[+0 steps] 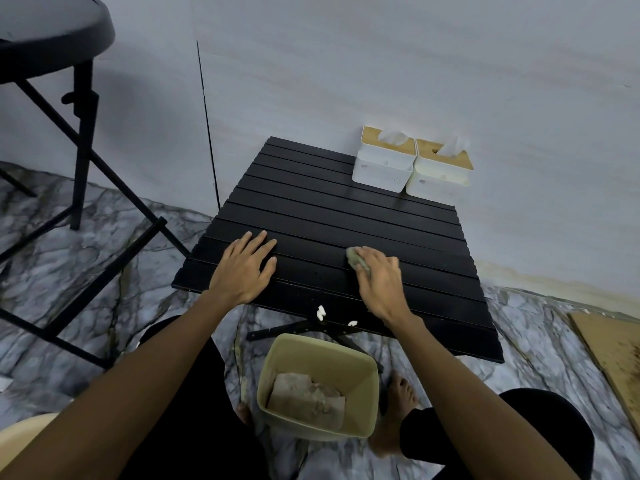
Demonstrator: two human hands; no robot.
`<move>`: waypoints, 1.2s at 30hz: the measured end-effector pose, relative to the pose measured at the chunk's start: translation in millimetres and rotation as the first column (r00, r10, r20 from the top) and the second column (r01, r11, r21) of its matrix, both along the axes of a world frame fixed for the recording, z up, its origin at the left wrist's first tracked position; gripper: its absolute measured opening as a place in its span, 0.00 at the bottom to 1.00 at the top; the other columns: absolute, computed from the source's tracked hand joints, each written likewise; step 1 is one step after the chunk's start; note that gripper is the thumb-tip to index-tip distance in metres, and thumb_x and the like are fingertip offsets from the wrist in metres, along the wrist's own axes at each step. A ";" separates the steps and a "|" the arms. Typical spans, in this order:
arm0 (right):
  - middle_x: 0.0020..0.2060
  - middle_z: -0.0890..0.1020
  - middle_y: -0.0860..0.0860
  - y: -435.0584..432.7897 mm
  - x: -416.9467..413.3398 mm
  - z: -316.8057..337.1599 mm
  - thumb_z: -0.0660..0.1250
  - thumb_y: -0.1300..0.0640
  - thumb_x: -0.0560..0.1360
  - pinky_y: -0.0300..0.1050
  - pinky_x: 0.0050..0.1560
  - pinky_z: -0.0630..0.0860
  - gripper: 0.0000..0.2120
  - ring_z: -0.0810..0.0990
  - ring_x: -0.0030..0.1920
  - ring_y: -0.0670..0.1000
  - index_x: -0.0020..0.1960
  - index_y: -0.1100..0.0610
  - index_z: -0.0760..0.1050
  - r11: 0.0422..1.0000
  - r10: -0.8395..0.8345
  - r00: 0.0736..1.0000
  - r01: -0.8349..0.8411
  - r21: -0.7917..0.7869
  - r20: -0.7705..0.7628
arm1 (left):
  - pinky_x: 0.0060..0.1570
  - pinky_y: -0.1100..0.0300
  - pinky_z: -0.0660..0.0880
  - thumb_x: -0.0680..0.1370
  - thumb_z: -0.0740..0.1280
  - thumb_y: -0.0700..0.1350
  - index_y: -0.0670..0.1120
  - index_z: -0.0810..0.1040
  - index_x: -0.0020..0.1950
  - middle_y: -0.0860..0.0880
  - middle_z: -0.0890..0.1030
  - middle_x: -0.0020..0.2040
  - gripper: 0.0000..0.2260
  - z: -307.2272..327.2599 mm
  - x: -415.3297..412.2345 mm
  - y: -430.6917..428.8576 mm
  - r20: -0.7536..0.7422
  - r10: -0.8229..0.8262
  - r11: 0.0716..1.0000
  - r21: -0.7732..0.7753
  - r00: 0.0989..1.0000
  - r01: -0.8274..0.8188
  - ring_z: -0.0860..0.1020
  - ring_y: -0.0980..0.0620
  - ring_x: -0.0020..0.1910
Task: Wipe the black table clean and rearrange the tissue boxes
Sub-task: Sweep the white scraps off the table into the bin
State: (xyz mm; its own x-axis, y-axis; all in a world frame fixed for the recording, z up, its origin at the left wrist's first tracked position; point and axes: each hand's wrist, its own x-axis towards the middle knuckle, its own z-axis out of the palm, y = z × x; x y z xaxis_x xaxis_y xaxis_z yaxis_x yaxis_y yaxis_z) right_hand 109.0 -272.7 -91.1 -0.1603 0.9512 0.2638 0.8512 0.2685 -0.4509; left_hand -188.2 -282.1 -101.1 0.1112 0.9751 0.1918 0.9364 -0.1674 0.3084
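Observation:
The low black slatted table (311,209) stands against the wall. Two white tissue boxes with wooden lids sit side by side at its far right corner: the left box (382,168) and the right box (440,178), each with a tissue poking out. My left hand (242,268) lies flat on the near left part of the table, fingers spread. My right hand (379,278) presses a crumpled grey-green wipe (356,258) onto a slat at the near right. Two small white scraps (321,312) lie at the table's front edge.
A beige bin (360,362) with crumpled brown paper inside stands on the marble-patterned floor between my bare feet, under the table's front edge. A tall black stool (52,36) is at the left. A cardboard sheet (613,358) lies at the right.

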 end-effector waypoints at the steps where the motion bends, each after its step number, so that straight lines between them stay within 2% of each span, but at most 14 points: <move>1: 0.70 0.74 0.51 -1.3 -7.6 0.3 0.59 0.54 0.83 0.54 0.65 0.70 0.19 0.69 0.61 0.53 0.74 0.53 0.71 0.998 0.067 0.998 -0.067 -0.002 0.005 | 0.74 0.48 0.53 0.78 0.43 0.61 0.50 0.65 0.75 0.49 0.61 0.78 0.30 -0.2 -0.1 0.2 0.000 -0.001 1.000 -0.002 1.000 0.001 0.55 0.47 0.78; 4: 0.71 0.73 0.49 -7.7 -23.8 0.6 0.59 0.53 0.83 0.56 0.65 0.71 0.20 0.68 0.61 0.52 0.75 0.52 0.70 0.968 0.252 0.967 -0.252 -0.024 0.029 | 0.75 0.48 0.53 0.78 0.43 0.61 0.51 0.65 0.76 0.49 0.61 0.78 0.30 -0.4 0.1 0.4 -0.005 -0.004 1.000 -0.007 1.000 0.004 0.54 0.47 0.78; 9: 0.73 0.71 0.46 -29.7 -32.1 6.5 0.58 0.52 0.84 0.50 0.64 0.71 0.20 0.68 0.60 0.51 0.76 0.50 0.68 0.877 0.479 0.877 -0.478 -0.041 0.039 | 0.74 0.48 0.53 0.78 0.43 0.61 0.51 0.65 0.76 0.49 0.61 0.78 0.30 -1.2 0.0 0.6 -0.008 -0.003 1.000 -0.004 1.000 0.003 0.54 0.47 0.78; 13: 0.74 0.70 0.45 -57.3 -29.4 9.1 0.57 0.52 0.85 0.48 0.64 0.71 0.19 0.69 0.60 0.51 0.76 0.50 0.68 0.824 0.567 0.823 -0.566 -0.024 0.033 | 0.74 0.48 0.54 0.78 0.44 0.61 0.50 0.66 0.75 0.49 0.62 0.77 0.30 -1.8 -0.5 1.0 0.000 -0.005 1.000 0.007 1.000 0.005 0.55 0.47 0.77; 17: 0.74 0.70 0.44 -74.9 -23.8 7.3 0.59 0.53 0.84 0.49 0.63 0.71 0.20 0.71 0.60 0.50 0.75 0.50 0.69 0.811 0.585 0.811 -0.585 0.009 0.029 | 0.74 0.48 0.54 0.78 0.44 0.61 0.51 0.65 0.75 0.49 0.61 0.78 0.30 -2.5 -1.1 0.9 -0.006 -0.003 1.000 -0.002 1.000 0.003 0.55 0.47 0.77; 20: 0.74 0.69 0.42 -78.7 -13.2 4.8 0.58 0.53 0.84 0.47 0.62 0.69 0.20 0.71 0.61 0.49 0.76 0.48 0.68 0.876 0.478 0.878 -0.477 0.069 -0.003 | 0.74 0.48 0.54 0.79 0.44 0.61 0.51 0.65 0.75 0.49 0.61 0.78 0.29 -1.5 -1.2 0.6 -0.005 -0.006 1.000 -0.004 1.000 0.006 0.55 0.47 0.77; 23: 0.75 0.67 0.41 -66.5 1.9 4.2 0.56 0.45 0.83 0.51 0.62 0.66 0.22 0.66 0.64 0.47 0.77 0.45 0.66 0.995 0.050 0.999 -0.052 0.081 0.022 | 0.74 0.48 0.53 0.79 0.45 0.60 0.51 0.64 0.76 0.49 0.61 0.78 0.28 -0.6 -1.1 0.5 -0.013 -0.007 1.000 -0.011 1.000 0.007 0.54 0.47 0.78; 25: 0.76 0.67 0.44 -56.9 8.2 1.1 0.53 0.39 0.82 0.54 0.69 0.62 0.27 0.64 0.71 0.51 0.78 0.46 0.63 0.989 -0.143 0.983 0.137 0.058 0.117 | 0.74 0.48 0.53 0.79 0.45 0.60 0.51 0.64 0.76 0.49 0.60 0.78 0.28 -0.3 -1.1 0.1 -0.008 -0.009 1.000 -0.017 1.000 0.009 0.54 0.47 0.78; 28: 0.78 0.66 0.51 -51.9 -1.7 -5.9 0.51 0.39 0.82 0.53 0.78 0.55 0.30 0.58 0.79 0.55 0.79 0.52 0.61 0.992 -0.125 0.982 0.122 0.032 0.138 | 0.74 0.48 0.54 0.79 0.44 0.61 0.51 0.65 0.76 0.49 0.61 0.78 0.29 -0.4 -1.4 0.4 -0.012 -0.012 1.000 -0.014 1.000 0.012 0.55 0.47 0.78; 32: 0.78 0.64 0.55 -45.4 -44.4 -1.8 0.56 0.47 0.84 0.50 0.79 0.54 0.25 0.57 0.79 0.56 0.78 0.57 0.63 0.994 -0.109 0.994 0.109 0.007 0.031 | 0.74 0.48 0.55 0.79 0.44 0.61 0.51 0.65 0.75 0.49 0.62 0.77 0.29 -0.3 -4.8 0.8 -0.002 -0.024 1.000 -0.011 1.000 0.024 0.55 0.47 0.77; 36: 0.78 0.64 0.58 -42.3 -104.0 3.1 0.55 0.51 0.85 0.51 0.80 0.53 0.24 0.58 0.79 0.57 0.78 0.59 0.63 0.998 -0.052 0.998 0.053 0.021 -0.020 | 0.74 0.48 0.55 0.80 0.43 0.60 0.51 0.66 0.75 0.50 0.63 0.77 0.28 -1.1 -14.5 -2.0 0.007 -0.028 1.000 0.005 1.000 0.028 0.57 0.47 0.77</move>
